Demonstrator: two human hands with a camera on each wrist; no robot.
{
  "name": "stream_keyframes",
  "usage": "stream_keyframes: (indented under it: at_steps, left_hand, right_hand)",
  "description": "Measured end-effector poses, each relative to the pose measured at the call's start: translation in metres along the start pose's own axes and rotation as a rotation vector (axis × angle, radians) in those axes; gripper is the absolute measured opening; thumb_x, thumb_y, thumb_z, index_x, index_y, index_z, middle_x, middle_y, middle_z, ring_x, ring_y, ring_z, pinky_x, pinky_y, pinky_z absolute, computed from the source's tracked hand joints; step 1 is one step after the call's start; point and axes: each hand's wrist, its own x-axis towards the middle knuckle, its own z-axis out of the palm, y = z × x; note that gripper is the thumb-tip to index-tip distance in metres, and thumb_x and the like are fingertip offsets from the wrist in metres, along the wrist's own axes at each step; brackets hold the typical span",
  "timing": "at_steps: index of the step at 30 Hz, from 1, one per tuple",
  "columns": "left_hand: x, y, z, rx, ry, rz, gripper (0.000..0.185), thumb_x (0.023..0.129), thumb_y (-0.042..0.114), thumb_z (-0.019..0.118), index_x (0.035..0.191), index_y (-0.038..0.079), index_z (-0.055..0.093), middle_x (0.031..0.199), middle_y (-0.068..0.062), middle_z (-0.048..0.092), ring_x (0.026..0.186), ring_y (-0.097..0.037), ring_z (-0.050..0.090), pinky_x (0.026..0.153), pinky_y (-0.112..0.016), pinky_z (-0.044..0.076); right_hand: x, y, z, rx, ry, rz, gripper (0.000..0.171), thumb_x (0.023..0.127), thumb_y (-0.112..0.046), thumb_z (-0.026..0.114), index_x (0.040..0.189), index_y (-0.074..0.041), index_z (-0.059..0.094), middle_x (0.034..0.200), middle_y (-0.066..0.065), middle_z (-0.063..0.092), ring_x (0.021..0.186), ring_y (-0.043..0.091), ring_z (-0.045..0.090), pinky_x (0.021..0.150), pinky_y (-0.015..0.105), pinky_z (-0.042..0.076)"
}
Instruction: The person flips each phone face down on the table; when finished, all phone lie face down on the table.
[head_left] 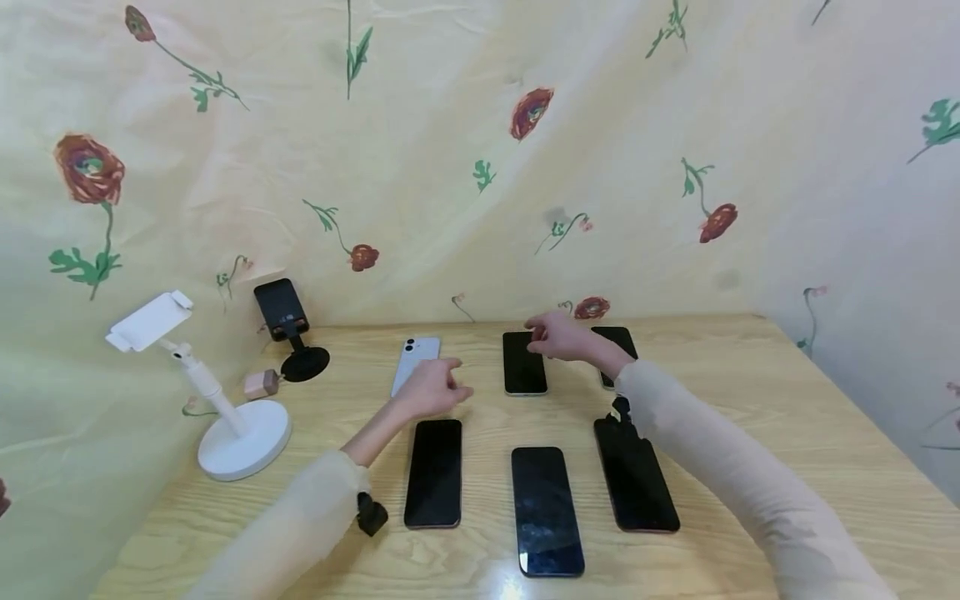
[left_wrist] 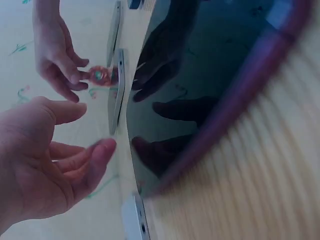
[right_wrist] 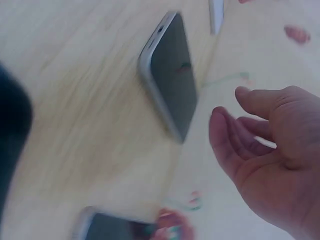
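A wooden table [head_left: 750, 400] against floral cloth. My right hand [head_left: 558, 337] hovers, fingers loose and empty, over the far middle phone [head_left: 523, 367]; my left hand [head_left: 431, 389], relaxed and empty, hovers beside the white phone [head_left: 416, 354]. Two stands [head_left: 225, 417] sit left.

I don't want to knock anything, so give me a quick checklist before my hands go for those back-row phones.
1. Left hand free: ok, fingers loose, holding nothing.
2. Right hand free: ok, open above the middle back phone.
3. White phone reachable: ok, beside the left hand.
4. Right back phone unobstructed: not ok, the right forearm covers part of it.
5. Front phones lying flat: ok.
6. Right hand touching phone: cannot tell.
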Motion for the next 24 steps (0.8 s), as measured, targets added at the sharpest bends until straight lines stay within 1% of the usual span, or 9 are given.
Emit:
stream_keyframes:
  at_steps: [2,4,6,7,9,11,14,19,24]
  left_hand:
    - [0.010,0.009,0.008,0.045,-0.045,-0.012,0.066,0.093,0.025,0.072,0.143,-0.010,0.046,0.105,-0.015,0.071,0.092,-0.022,0.068,0.086,-0.040,0.053]
    - [0.020,0.016,0.017,0.083,-0.090,-0.026,0.073,0.092,0.028,0.073,0.147,-0.008,0.040,0.128,-0.023,0.061,0.115,-0.032,0.060,0.096,-0.043,0.049]
    - [0.030,0.024,0.023,0.118,-0.132,-0.039,0.081,0.091,0.031,0.074,0.151,-0.007,0.034,0.144,-0.029,0.046,0.129,-0.037,0.049,0.103,-0.046,0.044]
    - [0.035,0.027,0.026,0.140,-0.146,-0.044,0.085,0.090,0.033,0.075,0.152,-0.007,0.032,0.147,-0.030,0.041,0.132,-0.039,0.045,0.104,-0.046,0.042]
    - [0.042,0.032,0.030,0.154,-0.163,-0.056,0.091,0.088,0.035,0.077,0.154,-0.005,0.028,0.151,-0.030,0.034,0.136,-0.040,0.040,0.106,-0.046,0.040]
    - [0.049,0.035,0.034,0.148,-0.167,-0.065,0.095,0.087,0.035,0.079,0.155,-0.003,0.026,0.153,-0.029,0.031,0.136,-0.040,0.039,0.107,-0.046,0.039]
    - [0.057,0.038,0.039,0.131,-0.164,-0.054,0.098,0.086,0.035,0.080,0.157,-0.001,0.023,0.154,-0.025,0.030,0.138,-0.040,0.035,0.109,-0.047,0.037]
    - [0.067,0.040,0.046,0.131,-0.173,-0.016,0.097,0.085,0.034,0.080,0.157,-0.001,0.025,0.154,-0.025,0.030,0.138,-0.041,0.033,0.110,-0.045,0.035]
    - [0.072,0.037,0.051,0.130,-0.170,0.002,0.090,0.085,0.033,0.081,0.153,-0.002,0.034,0.152,-0.025,0.033,0.136,-0.039,0.036,0.109,-0.043,0.035]
  right_hand:
    - [-0.003,0.011,0.000,0.103,-0.013,0.071,0.048,0.098,0.000,0.059,0.137,0.022,0.041,0.116,0.033,0.061,0.094,0.038,0.067,0.075,0.041,0.058]
    - [-0.004,0.021,0.001,0.206,-0.031,0.146,0.050,0.100,0.000,0.055,0.139,0.025,0.034,0.122,0.037,0.056,0.101,0.043,0.065,0.078,0.042,0.058]
    - [-0.004,0.028,0.002,0.307,-0.044,0.228,0.052,0.101,0.000,0.051,0.141,0.025,0.029,0.127,0.040,0.050,0.108,0.045,0.062,0.082,0.042,0.057]
    - [-0.004,0.031,0.003,0.350,-0.045,0.266,0.052,0.102,0.000,0.050,0.141,0.025,0.027,0.129,0.041,0.048,0.110,0.045,0.061,0.083,0.042,0.056]
    - [-0.003,0.035,0.003,0.411,-0.047,0.326,0.051,0.102,0.000,0.048,0.142,0.024,0.027,0.130,0.041,0.049,0.111,0.044,0.060,0.085,0.042,0.055]
    - [-0.001,0.039,0.004,0.476,-0.048,0.369,0.052,0.102,0.002,0.049,0.143,0.023,0.026,0.129,0.040,0.050,0.109,0.042,0.062,0.086,0.042,0.055]
    - [0.002,0.042,0.006,0.521,-0.059,0.393,0.054,0.100,0.003,0.052,0.144,0.021,0.027,0.126,0.037,0.054,0.106,0.038,0.064,0.085,0.043,0.056]
    - [0.007,0.043,0.007,0.501,-0.081,0.397,0.059,0.098,0.001,0.058,0.146,0.019,0.028,0.126,0.035,0.056,0.102,0.031,0.064,0.082,0.040,0.057]
    - [0.011,0.042,0.007,0.466,-0.123,0.418,0.061,0.097,0.000,0.061,0.146,0.018,0.028,0.122,0.032,0.059,0.095,0.027,0.067,0.080,0.036,0.057]
